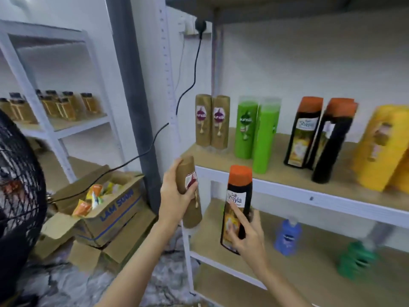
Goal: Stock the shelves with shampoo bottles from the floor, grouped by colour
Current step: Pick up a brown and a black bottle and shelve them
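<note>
Brown bottle point(188, 191) in left fingers point(171, 185), black bottle point(236, 207) in right fingers point(240, 214)

Head view, facing shelf point(287, 182), close

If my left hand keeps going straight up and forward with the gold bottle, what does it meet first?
Probably the two gold bottles at the shelf's left end, above the left hand and its held bottle; depth is unclear.

Bare board is left at the front edge of the upper shelf point(221, 161), before the gold bottles point(212, 121). Further right, the way is blocked by green bottles point(254, 131), black bottles point(318, 136) and yellow bottles point(380, 147).
</note>
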The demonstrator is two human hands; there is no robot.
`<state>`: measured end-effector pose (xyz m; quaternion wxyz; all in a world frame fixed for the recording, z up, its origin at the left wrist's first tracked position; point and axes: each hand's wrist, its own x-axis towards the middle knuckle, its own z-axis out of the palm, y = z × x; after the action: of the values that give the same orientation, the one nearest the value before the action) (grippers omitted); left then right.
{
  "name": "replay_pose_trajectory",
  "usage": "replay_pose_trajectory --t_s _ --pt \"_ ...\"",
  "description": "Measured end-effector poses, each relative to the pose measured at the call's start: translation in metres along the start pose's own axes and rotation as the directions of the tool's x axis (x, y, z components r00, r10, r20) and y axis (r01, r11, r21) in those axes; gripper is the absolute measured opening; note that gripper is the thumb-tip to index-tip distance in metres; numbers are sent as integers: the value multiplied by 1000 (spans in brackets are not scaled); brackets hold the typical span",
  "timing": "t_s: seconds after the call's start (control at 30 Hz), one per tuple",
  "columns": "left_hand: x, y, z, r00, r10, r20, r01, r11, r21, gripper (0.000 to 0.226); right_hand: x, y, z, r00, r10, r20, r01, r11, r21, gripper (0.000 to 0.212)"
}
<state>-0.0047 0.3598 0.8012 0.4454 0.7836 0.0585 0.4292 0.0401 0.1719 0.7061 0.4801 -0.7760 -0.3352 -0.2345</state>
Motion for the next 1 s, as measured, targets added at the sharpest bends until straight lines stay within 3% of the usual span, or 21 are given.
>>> replay_pose_trajectory --t_s 0.33,0.47,0.8,1.0 --pt "69 64 52 981 184 67 -178 979 -95 70 59 5 -69 989 -6 -145 -19 985 -170 61" --pt "102 73 70 974 228 12 -227 972 -60 70 81 11 -82 976 4 -218 -37 988 -147 59" --pt "159 46 114 978 158 135 -175 977 125 66 105 25 -93 958 14 -285 -70 980 -187 58" --pt "168 34 126 982 111 150 -132 982 138 68 112 29 -95 947 19 -321 -93 972 -217 56"
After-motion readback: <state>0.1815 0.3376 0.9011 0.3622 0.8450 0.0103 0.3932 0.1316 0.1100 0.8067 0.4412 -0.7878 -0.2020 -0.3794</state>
